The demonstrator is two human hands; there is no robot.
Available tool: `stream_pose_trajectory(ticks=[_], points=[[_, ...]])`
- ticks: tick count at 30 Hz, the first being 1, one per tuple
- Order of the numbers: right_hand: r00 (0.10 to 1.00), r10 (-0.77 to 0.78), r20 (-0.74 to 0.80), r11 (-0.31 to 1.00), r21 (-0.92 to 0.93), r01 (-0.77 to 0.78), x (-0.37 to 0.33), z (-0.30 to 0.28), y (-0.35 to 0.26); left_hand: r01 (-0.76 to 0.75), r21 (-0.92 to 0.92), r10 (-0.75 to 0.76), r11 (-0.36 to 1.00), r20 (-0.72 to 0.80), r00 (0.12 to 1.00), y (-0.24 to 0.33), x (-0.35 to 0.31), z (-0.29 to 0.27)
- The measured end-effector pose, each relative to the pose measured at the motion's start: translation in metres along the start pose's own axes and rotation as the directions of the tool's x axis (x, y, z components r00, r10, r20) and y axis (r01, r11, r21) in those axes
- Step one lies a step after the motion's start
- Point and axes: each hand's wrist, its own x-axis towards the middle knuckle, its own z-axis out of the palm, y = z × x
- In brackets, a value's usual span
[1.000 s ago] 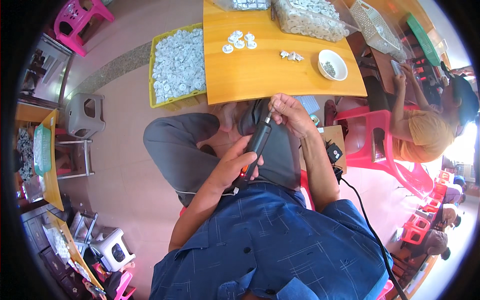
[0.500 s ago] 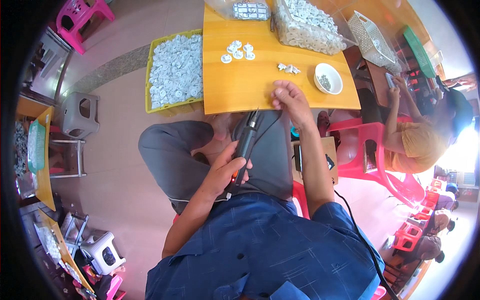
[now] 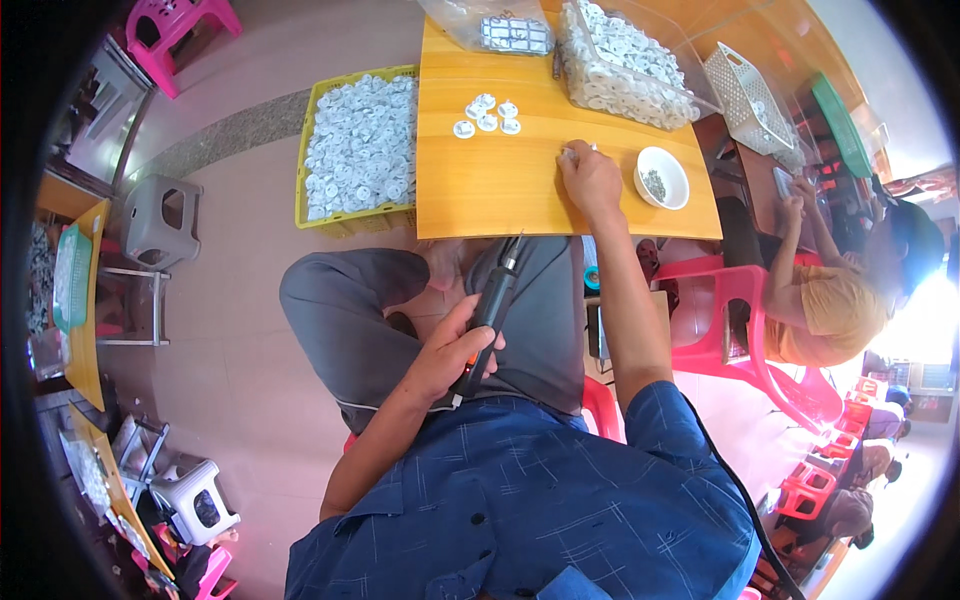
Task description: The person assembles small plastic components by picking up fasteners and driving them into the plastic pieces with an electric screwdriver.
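My left hand [image 3: 462, 350] is wrapped round a black electric screwdriver [image 3: 490, 318], held over my lap with its thin bit pointing toward the table's near edge. My right hand [image 3: 593, 185] rests on the wooden table [image 3: 500, 190], fingers curled down over some small white plastic parts [image 3: 569, 153]. Bits of white show at the fingertips; the hand hides the rest. Just right of this hand stands a white bowl [image 3: 678, 180] with small metal screws [image 3: 655, 185] in it. Several round white plastic pieces [image 3: 487, 122] lie in a group farther left on the tabletop.
A yellow crate [image 3: 305, 190] full of white round pieces adjoins the table's left side. At the back are a clear bin [image 3: 640, 112] heaped with white parts and a plastic bag [image 3: 470, 25]. A person in an orange shirt [image 3: 840, 305] sits at the right by a pink chair [image 3: 740, 290].
My right hand has moved forward from the table's near edge and closed over the small white parts. My left hand keeps the screwdriver in nearly the same place. The view has shifted slightly.
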Motion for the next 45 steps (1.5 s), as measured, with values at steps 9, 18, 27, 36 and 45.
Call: stream_pose_trajectory(ticks=[9, 18, 27, 36, 45], points=[[0.951, 0.129, 0.282, 0.428, 0.849, -0.31, -0.04, -0.009, -0.007, -0.015, 0.029, 0.015, 0.999, 0.0, 1.0, 0.003, -0.003, 0.005], [0.888, 0.081, 0.453, 0.005, 0.89, -0.455, -0.094, -0.027, -0.02, 0.009, 0.074, -0.009, 0.997, -0.003, 1.0, 0.005, -0.005, 0.011], [0.887, 0.173, 0.428, 0.145, 0.88, -0.453, -0.131, -0.025, -0.024, -0.006, 0.102, 0.004, 0.995, 0.015, 1.0, -0.001, -0.004, 0.013], [0.927, 0.068, 0.369, 0.136, 0.917, -0.375, -0.137, -0.014, -0.032, 0.009, 0.112, -0.01, 0.994, 0.002, 1.0, -0.004, -0.004, 0.015], [0.909, 0.12, 0.399, 0.248, 0.875, -0.416, -0.142, -0.019, -0.041, 0.054, 0.11, -0.05, 0.992, -0.042, 0.998, -0.008, -0.001, 0.016]])
